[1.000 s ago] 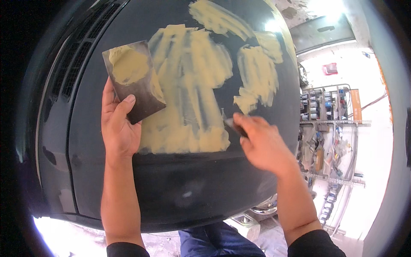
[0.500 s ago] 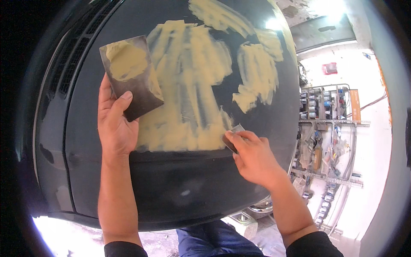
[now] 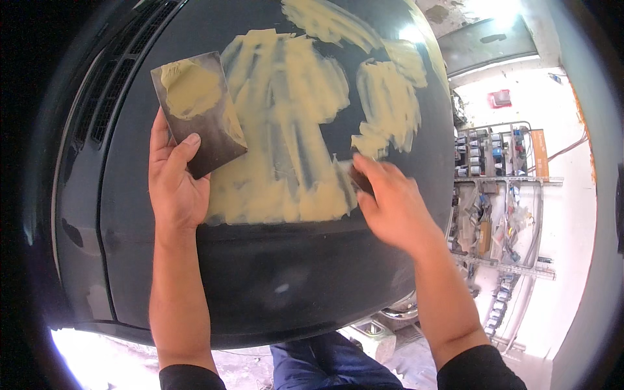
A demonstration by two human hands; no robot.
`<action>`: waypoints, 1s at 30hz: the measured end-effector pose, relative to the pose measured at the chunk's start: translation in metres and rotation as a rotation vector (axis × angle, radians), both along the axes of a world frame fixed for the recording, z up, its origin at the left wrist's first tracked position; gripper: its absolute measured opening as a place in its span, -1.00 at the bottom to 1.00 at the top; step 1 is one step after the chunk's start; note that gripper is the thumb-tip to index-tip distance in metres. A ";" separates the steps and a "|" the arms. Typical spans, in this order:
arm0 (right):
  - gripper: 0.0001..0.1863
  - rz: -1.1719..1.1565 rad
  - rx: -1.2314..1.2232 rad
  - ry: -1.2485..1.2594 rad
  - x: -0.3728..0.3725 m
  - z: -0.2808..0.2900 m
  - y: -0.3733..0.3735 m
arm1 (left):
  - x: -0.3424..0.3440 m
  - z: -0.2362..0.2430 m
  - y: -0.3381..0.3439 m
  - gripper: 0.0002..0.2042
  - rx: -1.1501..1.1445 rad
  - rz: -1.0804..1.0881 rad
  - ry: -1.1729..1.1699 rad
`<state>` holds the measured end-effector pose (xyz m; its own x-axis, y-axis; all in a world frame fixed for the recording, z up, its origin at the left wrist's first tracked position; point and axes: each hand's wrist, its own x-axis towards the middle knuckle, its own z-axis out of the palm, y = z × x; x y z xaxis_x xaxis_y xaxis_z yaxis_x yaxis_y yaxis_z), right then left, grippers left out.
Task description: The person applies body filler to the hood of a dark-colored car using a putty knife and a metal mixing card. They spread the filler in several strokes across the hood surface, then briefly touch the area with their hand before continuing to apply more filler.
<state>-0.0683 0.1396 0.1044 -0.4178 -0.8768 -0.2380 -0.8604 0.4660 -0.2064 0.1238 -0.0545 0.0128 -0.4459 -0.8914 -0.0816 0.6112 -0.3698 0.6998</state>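
The flat rectangular plate [image 3: 213, 142] is held above the left part of the dark car panel [image 3: 312, 273], overlapping the left side of the large yellow patch [image 3: 279, 123] in view. Its long axis leans, running from upper left to lower right, with the paste-laden end pointing up and away from the person. The small dark spreader [image 3: 361, 181] sits at the large patch's right edge, just below the smaller yellow patch [image 3: 390, 104]; its visible part also slants from upper left down to the right.

The left hand [image 3: 179, 179] grips the plate's lower end, thumb across the face and fingers behind it. The right hand [image 3: 393, 205] is closed narrowly around the spreader, its fingers curled over the top (a little blurred, so whether the blade's edge meets the panel I cannot tell).

The plate is brownish grey and smeared, with a thick mound of yellow paste [image 3: 193, 91] on its far half and more along its right edge. The spreader is mostly hidden by the fingers.
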 end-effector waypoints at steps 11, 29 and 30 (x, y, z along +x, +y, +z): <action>-0.45 0.014 0.127 -0.031 0.037 -0.014 0.054 | 0.000 0.000 0.001 -0.47 0.024 0.003 0.003; -0.47 -0.020 0.097 -0.052 0.045 -0.014 0.011 | 0.001 -0.002 0.001 -0.47 0.004 0.013 -0.015; -0.46 0.007 0.051 -0.032 0.051 -0.021 0.023 | 0.000 -0.003 0.002 -0.47 0.011 0.015 -0.014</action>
